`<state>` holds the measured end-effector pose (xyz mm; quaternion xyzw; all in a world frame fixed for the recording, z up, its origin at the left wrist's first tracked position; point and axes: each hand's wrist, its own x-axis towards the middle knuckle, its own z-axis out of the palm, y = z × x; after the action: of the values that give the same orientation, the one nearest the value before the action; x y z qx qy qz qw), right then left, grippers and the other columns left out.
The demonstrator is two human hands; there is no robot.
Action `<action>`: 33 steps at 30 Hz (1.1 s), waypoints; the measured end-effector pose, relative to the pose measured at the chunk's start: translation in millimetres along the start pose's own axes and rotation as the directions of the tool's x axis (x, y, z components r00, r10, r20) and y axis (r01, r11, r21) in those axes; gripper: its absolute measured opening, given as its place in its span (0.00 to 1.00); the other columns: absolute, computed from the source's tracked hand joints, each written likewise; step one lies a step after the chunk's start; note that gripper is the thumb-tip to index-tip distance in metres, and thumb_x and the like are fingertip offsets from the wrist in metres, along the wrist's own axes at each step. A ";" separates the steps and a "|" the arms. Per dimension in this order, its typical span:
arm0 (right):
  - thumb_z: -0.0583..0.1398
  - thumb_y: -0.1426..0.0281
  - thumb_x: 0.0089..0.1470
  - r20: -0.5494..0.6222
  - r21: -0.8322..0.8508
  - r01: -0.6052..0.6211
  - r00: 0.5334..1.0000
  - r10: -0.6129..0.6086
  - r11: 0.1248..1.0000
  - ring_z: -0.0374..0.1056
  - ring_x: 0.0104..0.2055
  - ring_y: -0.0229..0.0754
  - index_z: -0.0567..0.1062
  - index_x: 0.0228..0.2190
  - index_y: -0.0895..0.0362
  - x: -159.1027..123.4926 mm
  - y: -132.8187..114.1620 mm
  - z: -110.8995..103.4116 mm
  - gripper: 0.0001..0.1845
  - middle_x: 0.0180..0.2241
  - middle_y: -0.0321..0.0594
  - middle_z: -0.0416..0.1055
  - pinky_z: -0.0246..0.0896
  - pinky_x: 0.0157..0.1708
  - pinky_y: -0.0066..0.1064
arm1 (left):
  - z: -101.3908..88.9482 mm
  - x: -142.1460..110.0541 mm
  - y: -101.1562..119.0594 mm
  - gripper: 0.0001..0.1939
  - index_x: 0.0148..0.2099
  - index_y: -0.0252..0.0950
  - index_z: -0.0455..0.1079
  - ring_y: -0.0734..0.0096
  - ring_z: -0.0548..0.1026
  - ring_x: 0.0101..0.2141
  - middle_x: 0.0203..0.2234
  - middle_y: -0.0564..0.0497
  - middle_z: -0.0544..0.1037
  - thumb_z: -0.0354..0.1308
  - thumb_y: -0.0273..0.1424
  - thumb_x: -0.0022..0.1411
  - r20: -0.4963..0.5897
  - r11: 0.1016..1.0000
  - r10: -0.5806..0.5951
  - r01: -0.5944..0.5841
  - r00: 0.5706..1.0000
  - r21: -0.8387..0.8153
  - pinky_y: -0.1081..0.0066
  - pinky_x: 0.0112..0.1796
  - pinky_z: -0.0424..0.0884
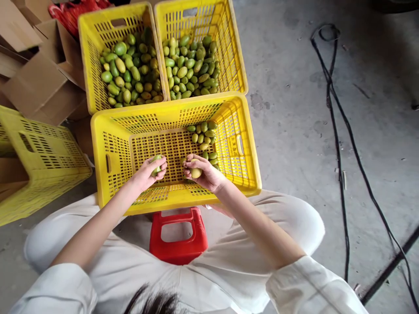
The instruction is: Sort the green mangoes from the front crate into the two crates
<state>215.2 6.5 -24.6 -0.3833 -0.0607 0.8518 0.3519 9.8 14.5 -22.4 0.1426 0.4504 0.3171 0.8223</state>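
Note:
My left hand (146, 173) is closed around a green mango (157, 162), over the left middle of the near yellow crate (157, 205). Opposite it, my right hand (207, 172) is closed on a yellowish mango (196, 173), with the fingers bent and partly hiding what lies below. Both hands are inside the crate's opening, a short gap apart. Several small green mangoes (204, 135) lie on the crate's floor along its right side, some of them partly covered by my right hand. The left part of that floor shows bare mesh.
Behind stand a left yellow crate (84, 65) and a right yellow crate (241, 65), both holding many mangoes. Another yellow crate (49, 144) and cardboard boxes (42, 87) are at left. A red stool (178, 250) sits below; a black cable (338, 174) crosses the concrete floor.

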 end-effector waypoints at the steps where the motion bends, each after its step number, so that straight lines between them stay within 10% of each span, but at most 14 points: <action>1: 0.70 0.74 0.38 -0.018 -0.018 -0.012 1.000 0.012 1.000 0.65 0.24 0.32 0.69 0.28 0.56 0.2 0.3 -0.8 0.15 0.24 0.31 0.68 0.59 0.22 0.23 | 0.1 0.7 0.4 0.11 0.33 0.32 0.68 0.83 0.66 0.18 0.21 0.56 0.69 0.67 0.32 0.54 -0.001 1.000 -0.003 0.003 1.000 -0.024 0.82 0.16 0.60; 10: 0.66 0.70 0.45 -0.082 0.070 0.138 0.988 -0.132 0.988 0.73 0.38 0.41 0.73 0.38 0.53 5.1 -11.5 -9.4 0.15 0.33 0.34 0.74 0.70 0.41 0.35 | -0.4 -3.6 2.8 0.11 0.44 0.33 0.68 0.58 0.78 0.42 0.38 0.42 0.78 0.57 0.28 0.58 -0.060 0.993 -0.011 0.004 0.998 -0.119 0.58 0.45 0.74; 19: 0.72 0.74 0.36 -0.080 -0.011 0.072 0.994 -0.073 0.997 0.64 0.26 0.31 0.72 0.31 0.56 -13.7 -10.8 3.6 0.18 0.25 0.29 0.68 0.64 0.25 0.23 | -1.6 -16.4 -10.6 0.11 0.34 0.35 0.65 0.80 0.66 0.20 0.19 0.57 0.68 0.67 0.28 0.52 0.060 0.999 -0.035 0.036 0.998 -0.023 0.79 0.23 0.64; 24: 0.71 0.69 0.41 -0.119 -0.049 0.050 0.991 -0.056 0.998 0.59 0.20 0.28 0.71 0.28 0.57 -19.7 -7.3 -1.0 0.15 0.24 0.32 0.68 0.54 0.16 0.19 | -4.2 -25.4 -12.0 0.09 0.40 0.33 0.70 0.69 0.75 0.30 0.30 0.48 0.75 0.60 0.31 0.56 -0.041 0.990 -0.083 0.077 0.996 -0.121 0.69 0.30 0.74; 29: 0.63 0.64 0.50 -0.093 0.043 0.075 0.993 -0.071 0.996 0.72 0.36 0.40 0.75 0.39 0.55 -27.5 -8.8 -3.5 0.14 0.34 0.38 0.75 0.70 0.33 0.30 | -10.8 -37.8 -14.0 0.13 0.46 0.35 0.69 0.67 0.78 0.36 0.38 0.46 0.77 0.60 0.25 0.57 -0.047 0.996 -0.010 0.006 0.999 -0.086 0.63 0.43 0.75; 33: 0.65 0.72 0.45 -0.041 0.008 0.100 0.994 -0.100 0.995 0.72 0.41 0.41 0.74 0.40 0.53 -38.4 -4.5 -4.0 0.17 0.38 0.37 0.75 0.70 0.42 0.34 | -11.8 -49.2 -15.1 0.17 0.42 0.35 0.67 0.72 0.76 0.28 0.32 0.50 0.75 0.68 0.31 0.52 0.025 1.000 0.016 -0.016 1.000 0.025 0.73 0.28 0.73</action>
<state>238.0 -15.7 -2.3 -0.3952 -0.0682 0.8255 0.3972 -13.5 -29.5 -4.9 0.1604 0.4429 0.3162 0.8235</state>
